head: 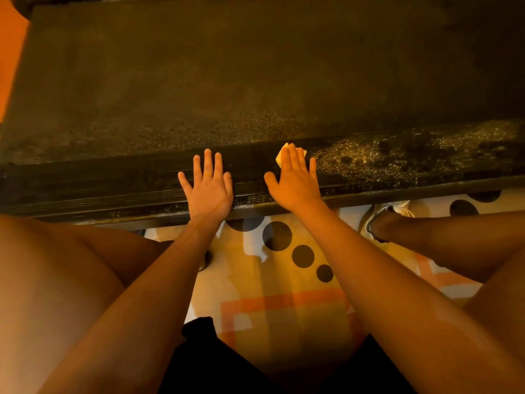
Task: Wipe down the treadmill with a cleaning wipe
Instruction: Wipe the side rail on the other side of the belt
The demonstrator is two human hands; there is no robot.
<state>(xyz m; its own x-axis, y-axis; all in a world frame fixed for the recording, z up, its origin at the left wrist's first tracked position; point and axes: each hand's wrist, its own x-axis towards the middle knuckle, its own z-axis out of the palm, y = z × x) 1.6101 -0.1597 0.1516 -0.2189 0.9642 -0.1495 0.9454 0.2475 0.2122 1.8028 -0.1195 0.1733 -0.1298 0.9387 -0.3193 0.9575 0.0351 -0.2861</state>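
Treadmill (pixel 284 66) is filling the upper half of your view, its dark belt (pixel 199 89) lying beyond and its ribbed side rail (pixel 113 180) running along the near edge. Both of your arms are reaching forward onto that rail, near its middle.

Your left grip (pixel 208 189) is lying palm down on the rail with its fingers straight and spread, holding nothing; a thin ring (pixel 208 174) is showing on one finger. Your right grip (pixel 295 183) is resting just beside it on the same rail, apart from it. Its fingers are straight and close together, with the thumb out to the side. It is pressing the cleaning wipe (pixel 279 156) flat against the rail rather than pinching it.

The wipe is sitting under your right fingers at the far edge of the rail, next to the belt. Only a small pale yellow corner is peeking out past the fingertips. To the right of that grip, the rail is glistening with a speckled wet patch (pixel 397 155).

Below the rail, a patterned rug (pixel 284 282) with black dots is lying on the floor. Your bare legs are framing both sides, and a white shoe (pixel 380 220) is showing close to the rail's near edge on the right.
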